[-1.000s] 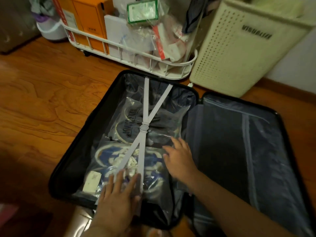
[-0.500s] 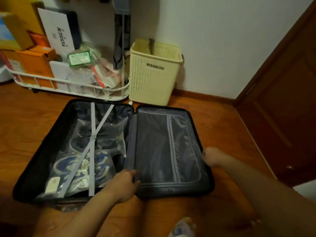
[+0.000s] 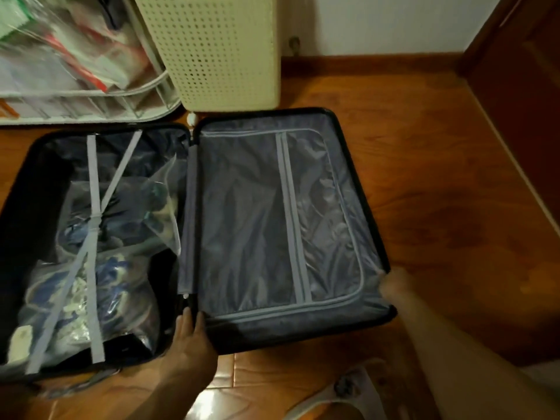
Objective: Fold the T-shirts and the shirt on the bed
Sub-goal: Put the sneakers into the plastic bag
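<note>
Two hands are in my view and both are on an open suitcase lying flat on the wooden floor, not on any clothing. My left hand rests at the near edge by the hinge, fingers fairly straight and close together, thumb apart, touching the rim where the two halves meet. My right hand is at the far right rim of the zipped lining half; it is blurred, and I cannot tell whether its fingers curl under the shell or only press against it. In the left half, crossed elastic straps hold down clear plastic bags with what look like blue-and-white shoes inside. Beyond the case stand a cream perforated laundry basket and a white wire cart full of packets. No T-shirts, no shirt and no bed show anywhere here, so I cannot say where the garments lie; they must be outside what I see. I judge this a side step, handling the case with one hand at each end of the lid half, perhaps to close or shift it, and the folding itself not yet begun. Next I would need to settle the suitcase, take both hands off it, turn toward the bed and find the first T-shirt. Only then can I spread it flat for a fold.
</note>
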Available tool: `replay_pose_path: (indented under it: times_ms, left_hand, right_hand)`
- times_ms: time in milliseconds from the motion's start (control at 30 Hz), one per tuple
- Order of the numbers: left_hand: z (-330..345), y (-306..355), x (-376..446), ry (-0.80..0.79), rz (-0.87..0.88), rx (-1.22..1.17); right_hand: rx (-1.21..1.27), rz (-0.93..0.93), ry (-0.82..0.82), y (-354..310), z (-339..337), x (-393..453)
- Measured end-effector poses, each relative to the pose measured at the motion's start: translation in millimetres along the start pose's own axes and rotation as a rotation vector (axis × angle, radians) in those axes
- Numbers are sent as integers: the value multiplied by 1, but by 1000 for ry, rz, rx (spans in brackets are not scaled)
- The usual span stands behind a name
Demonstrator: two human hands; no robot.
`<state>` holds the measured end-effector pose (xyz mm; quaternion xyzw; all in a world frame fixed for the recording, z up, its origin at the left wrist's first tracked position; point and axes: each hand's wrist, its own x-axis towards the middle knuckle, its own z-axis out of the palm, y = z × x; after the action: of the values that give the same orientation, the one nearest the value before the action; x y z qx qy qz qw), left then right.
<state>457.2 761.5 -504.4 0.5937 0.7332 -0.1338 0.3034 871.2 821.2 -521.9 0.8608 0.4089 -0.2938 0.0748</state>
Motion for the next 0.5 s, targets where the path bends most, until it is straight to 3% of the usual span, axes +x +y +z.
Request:
replay_pose_path:
  times_ms: [133, 233, 300, 400, 500]
  left_hand:
    - [-10, -1, -7, -93, 1, 112]
    - [-42, 21, -24, -58, 111, -4]
    - [-71, 53, -44, -84, 235, -297]
    - [-125, 104, -95, -152, 273, -889]
    - [-175, 134, -135, -236, 325, -1251]
  right_hand:
    - [-5, -4, 167, -13, -6, -17]
    - [-71, -101, 301, -38, -49, -58]
    - [-81, -118, 362, -58, -75, -85]
    - [-165, -143, 473, -77, -117, -144]
    - [-286, -207, 600, -93, -151, -210]
